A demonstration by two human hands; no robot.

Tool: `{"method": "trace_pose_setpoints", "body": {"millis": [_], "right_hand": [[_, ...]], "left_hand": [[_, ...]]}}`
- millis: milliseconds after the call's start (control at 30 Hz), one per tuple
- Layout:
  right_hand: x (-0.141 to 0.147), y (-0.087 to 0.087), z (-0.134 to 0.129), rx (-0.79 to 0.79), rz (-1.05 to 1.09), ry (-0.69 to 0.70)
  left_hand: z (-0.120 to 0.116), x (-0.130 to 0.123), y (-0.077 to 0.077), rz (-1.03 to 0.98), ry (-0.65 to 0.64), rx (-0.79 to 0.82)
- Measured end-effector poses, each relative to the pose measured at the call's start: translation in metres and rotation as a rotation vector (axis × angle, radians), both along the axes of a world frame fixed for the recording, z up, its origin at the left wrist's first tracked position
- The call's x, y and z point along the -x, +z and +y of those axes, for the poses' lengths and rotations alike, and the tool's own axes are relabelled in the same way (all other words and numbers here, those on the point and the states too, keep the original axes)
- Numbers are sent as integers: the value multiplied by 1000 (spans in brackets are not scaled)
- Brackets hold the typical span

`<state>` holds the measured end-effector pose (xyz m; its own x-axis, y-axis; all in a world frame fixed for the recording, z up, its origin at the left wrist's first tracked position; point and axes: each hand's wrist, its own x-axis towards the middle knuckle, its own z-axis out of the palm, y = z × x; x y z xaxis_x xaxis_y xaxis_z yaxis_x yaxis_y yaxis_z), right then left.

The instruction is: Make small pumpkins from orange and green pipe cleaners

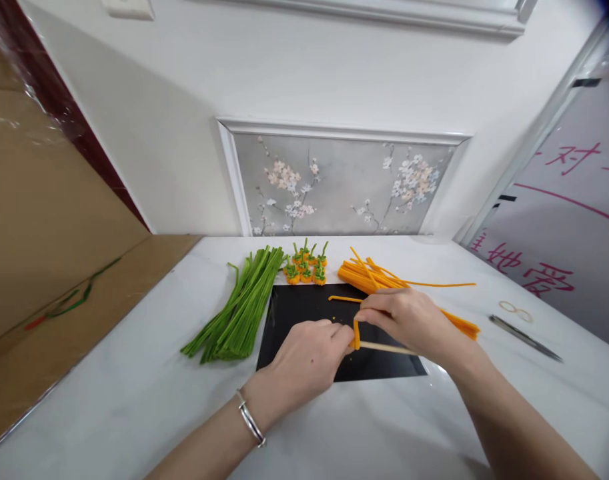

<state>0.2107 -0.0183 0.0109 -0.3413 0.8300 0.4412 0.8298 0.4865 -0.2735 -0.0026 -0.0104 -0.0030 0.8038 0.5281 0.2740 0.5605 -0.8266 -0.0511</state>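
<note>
My left hand (309,353) is closed, its thumb and fingertips pinching a thin wooden stick (384,347) and the orange pipe cleaner (357,335) looped around it. The stick points right, its far end passing under my right hand (409,319). That hand pinches the upper part of the same pipe cleaner, just above the stick. Below both hands lies a black mat (294,313) with small orange crumbs on it. Another orange strand (343,299), bent at its tip, reaches from beside my right hand across the mat.
Left of the mat lies a bundle of green pipe cleaners (244,310); behind it stand several small orange pieces with green tops (305,272). An orange pipe cleaner bundle (357,273) extends beneath my right hand. Metal tweezers (527,339) and a looped band (515,311) lie right.
</note>
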Motion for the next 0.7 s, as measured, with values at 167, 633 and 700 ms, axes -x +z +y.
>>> {"method": "trace_pose_setpoints", "body": {"millis": [167,633,700], "right_hand": [[-10,-5,8,241,61,52],[-2,-17,-4,197,604,326],[9,-18,-8,178,787,319]], "left_hand": [[-1,0,-7,-29,-34,-21],[-1,3,17,-323,60,384],[-1,4,18,-344,55,416]]}}
